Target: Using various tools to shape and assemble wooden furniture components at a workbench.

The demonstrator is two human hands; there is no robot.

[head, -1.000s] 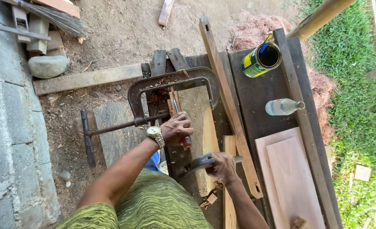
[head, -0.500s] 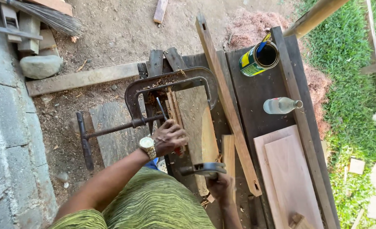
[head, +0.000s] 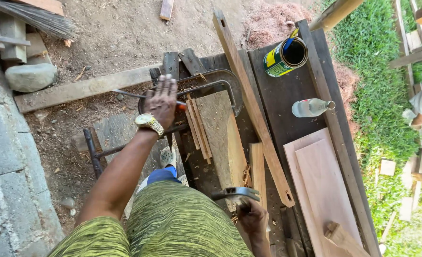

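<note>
A claw hammer [head: 237,193] sits low in the frame, just right of centre, its steel head pointing left over the bottom end of a rough plank. The right hand [head: 251,220] is wrapped tight around its handle, directly under the head. Further up, left of centre, the left hand [head: 162,101] lies spread, fingers apart, on a thin metal rod [head: 125,93] and the top of a big iron clamp [head: 196,88], pressing rather than gripping; a gold wristwatch [head: 149,123] shows on that wrist. Inside the clamp's curved frame stand a few narrow wood strips [head: 196,126], just beside a wide, weathered plank [head: 223,133] that runs down toward the hammer. The clamp's screw handle [head: 93,153] sticks out to the lower left over the dirt.

All this rests on a dark wooden table [head: 277,109]. A long slat [head: 251,102] crosses it diagonally from top centre to lower right. To the right stand an open paint can [head: 284,57] and, below it, a clear bottle [head: 310,107] lying on its side. Two pale boards [head: 322,188] lie stacked at the lower right. Grass [head: 382,95] fills the right edge, and a grey stone [head: 30,76] sits at the upper left.
</note>
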